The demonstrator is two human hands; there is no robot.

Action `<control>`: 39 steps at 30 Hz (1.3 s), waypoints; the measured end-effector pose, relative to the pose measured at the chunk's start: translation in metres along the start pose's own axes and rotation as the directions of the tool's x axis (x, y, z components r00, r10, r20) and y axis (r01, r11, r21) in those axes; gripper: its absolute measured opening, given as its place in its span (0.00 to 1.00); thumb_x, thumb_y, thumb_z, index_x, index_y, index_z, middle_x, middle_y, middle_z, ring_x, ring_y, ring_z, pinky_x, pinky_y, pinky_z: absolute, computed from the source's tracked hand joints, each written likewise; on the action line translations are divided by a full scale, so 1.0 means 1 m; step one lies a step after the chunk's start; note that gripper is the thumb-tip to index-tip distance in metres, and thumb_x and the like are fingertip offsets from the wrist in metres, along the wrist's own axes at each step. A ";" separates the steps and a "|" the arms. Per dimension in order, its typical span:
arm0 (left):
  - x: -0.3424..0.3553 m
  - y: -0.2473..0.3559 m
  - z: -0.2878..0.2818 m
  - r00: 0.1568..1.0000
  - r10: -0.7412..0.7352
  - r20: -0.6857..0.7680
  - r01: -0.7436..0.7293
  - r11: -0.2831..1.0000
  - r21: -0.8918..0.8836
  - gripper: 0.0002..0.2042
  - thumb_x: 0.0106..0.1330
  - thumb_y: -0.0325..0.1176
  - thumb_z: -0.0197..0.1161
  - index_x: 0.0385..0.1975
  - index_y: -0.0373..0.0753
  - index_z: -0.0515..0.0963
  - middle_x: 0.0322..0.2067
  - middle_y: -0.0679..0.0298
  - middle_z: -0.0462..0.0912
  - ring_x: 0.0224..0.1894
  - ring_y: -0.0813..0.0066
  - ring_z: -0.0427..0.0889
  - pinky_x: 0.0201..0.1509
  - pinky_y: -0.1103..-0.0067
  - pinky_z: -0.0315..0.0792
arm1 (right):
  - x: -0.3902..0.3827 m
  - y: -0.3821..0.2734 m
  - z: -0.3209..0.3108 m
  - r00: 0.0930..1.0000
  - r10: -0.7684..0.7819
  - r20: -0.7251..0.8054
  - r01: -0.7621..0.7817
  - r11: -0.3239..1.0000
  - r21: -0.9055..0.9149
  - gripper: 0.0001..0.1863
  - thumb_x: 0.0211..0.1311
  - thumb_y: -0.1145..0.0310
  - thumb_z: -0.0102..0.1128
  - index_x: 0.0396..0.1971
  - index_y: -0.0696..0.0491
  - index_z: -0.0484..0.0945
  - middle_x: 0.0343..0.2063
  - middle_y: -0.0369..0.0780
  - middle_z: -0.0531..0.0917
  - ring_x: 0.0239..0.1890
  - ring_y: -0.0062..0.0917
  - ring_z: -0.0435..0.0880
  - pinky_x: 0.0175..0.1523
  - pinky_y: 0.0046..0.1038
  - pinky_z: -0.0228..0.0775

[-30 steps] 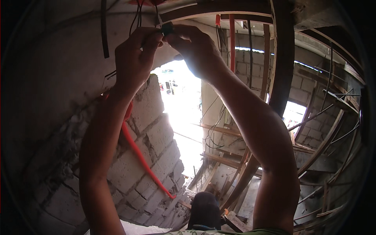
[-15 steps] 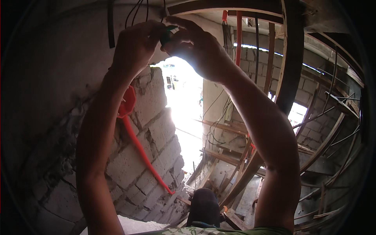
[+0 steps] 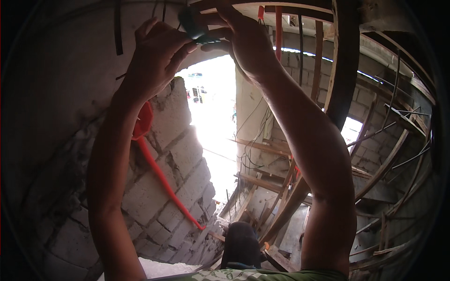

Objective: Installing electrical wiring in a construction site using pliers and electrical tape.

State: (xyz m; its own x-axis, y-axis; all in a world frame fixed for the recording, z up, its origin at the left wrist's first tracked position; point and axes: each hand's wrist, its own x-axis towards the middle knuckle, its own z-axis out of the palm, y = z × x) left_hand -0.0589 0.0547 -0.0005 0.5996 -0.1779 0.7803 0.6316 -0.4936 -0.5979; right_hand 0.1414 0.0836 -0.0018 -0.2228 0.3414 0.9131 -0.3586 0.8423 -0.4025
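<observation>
Block wall (image 3: 180, 150) behind, red pipe (image 3: 164, 180) slanting down it. Right hand (image 3: 246, 40) high, fingers gripping edge of dark tape roll (image 3: 189, 23) between hands, probably letting it turn. Left hand (image 3: 158, 54) bent close, grip unclear, perhaps steadying. Roll's long axis steep, lower end rightward; short strip (image 3: 208, 41) points sideways, rightward.

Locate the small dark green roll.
In the head view, the small dark green roll is near the top edge, left of centre, between the left hand and right hand.
</observation>
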 end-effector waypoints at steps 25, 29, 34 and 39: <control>-0.010 -0.007 -0.003 0.984 -0.074 0.162 0.059 0.993 0.100 0.04 0.68 0.32 0.63 0.39 0.45 0.82 0.33 0.69 0.84 0.41 0.72 0.82 0.63 0.63 0.58 | -0.012 0.012 0.000 0.928 -0.286 0.241 0.370 0.792 -0.485 0.11 0.69 0.67 0.59 0.48 0.46 0.83 0.51 0.49 0.82 0.50 0.33 0.85 0.51 0.34 0.81; -0.014 -0.007 -0.002 0.989 -0.078 0.125 0.094 0.987 -0.127 0.05 0.70 0.32 0.62 0.41 0.42 0.81 0.33 0.65 0.85 0.42 0.70 0.83 0.63 0.66 0.62 | -0.005 0.008 0.004 0.998 0.010 0.054 0.013 0.911 -0.412 0.18 0.74 0.68 0.48 0.60 0.50 0.75 0.43 0.43 0.86 0.44 0.27 0.87 0.46 0.30 0.81; -0.014 -0.001 0.003 0.974 -0.213 0.076 0.225 0.943 -0.246 0.06 0.72 0.32 0.60 0.41 0.39 0.81 0.32 0.61 0.85 0.37 0.66 0.85 0.50 0.69 0.74 | -0.011 -0.007 0.006 0.977 0.211 0.011 -0.194 0.914 -0.356 0.19 0.71 0.65 0.53 0.58 0.54 0.77 0.43 0.43 0.86 0.44 0.26 0.86 0.46 0.28 0.80; -0.015 0.004 0.005 0.887 -0.457 0.064 0.421 0.744 -0.519 0.08 0.73 0.34 0.61 0.42 0.37 0.82 0.33 0.62 0.88 0.38 0.72 0.88 0.45 0.76 0.79 | -0.012 -0.004 0.007 0.993 0.092 0.079 -0.051 0.907 -0.419 0.19 0.67 0.61 0.60 0.54 0.53 0.81 0.44 0.44 0.87 0.43 0.26 0.86 0.47 0.28 0.79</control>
State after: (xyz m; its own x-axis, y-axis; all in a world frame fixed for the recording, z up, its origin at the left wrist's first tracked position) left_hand -0.0623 0.0597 -0.0157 0.2749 0.1224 0.9537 0.4676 -0.8837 -0.0214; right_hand 0.1390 0.0731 -0.0119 -0.3260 0.3838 0.8640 0.0661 0.9209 -0.3841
